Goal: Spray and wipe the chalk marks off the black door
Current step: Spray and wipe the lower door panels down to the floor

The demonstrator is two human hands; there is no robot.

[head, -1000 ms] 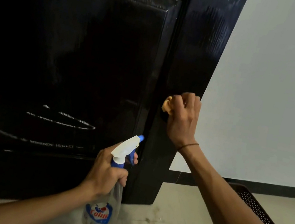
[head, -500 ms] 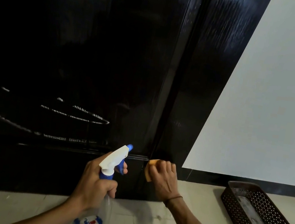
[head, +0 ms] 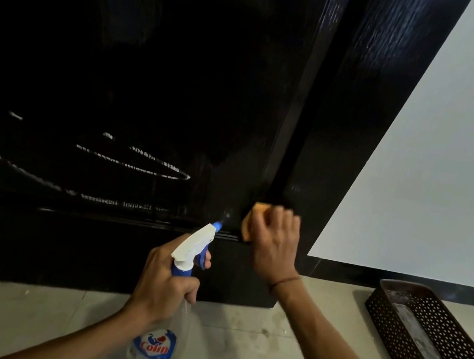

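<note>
Two hands at work, both low near the floor. Left hand [head: 164, 280] wraps the neck of the spray bottle [head: 164, 324], one finger curled on the blue trigger; nozzle aimed at the door [head: 156, 56], likely so the next squirt lands by the marks. Bottle clear, little liquid showing. Right hand [head: 274, 242] curls its fingers round an orange sponge [head: 249, 219] and presses it against the door's right edge strip, low down, probably scrubbing there; slight blur on the fingers. Thin band on that wrist. Chalk marks [head: 131, 163] remain: white loops and a long sweeping line across the lower panel, left of the sponge and well apart from it. Door surface glossy black, faint streaks up the right strip. Floor [head: 232, 351] pale, speckled. Dark perforated basket [head: 434, 341] on the floor right. White wall [head: 448, 183] with black skirting behind
</note>
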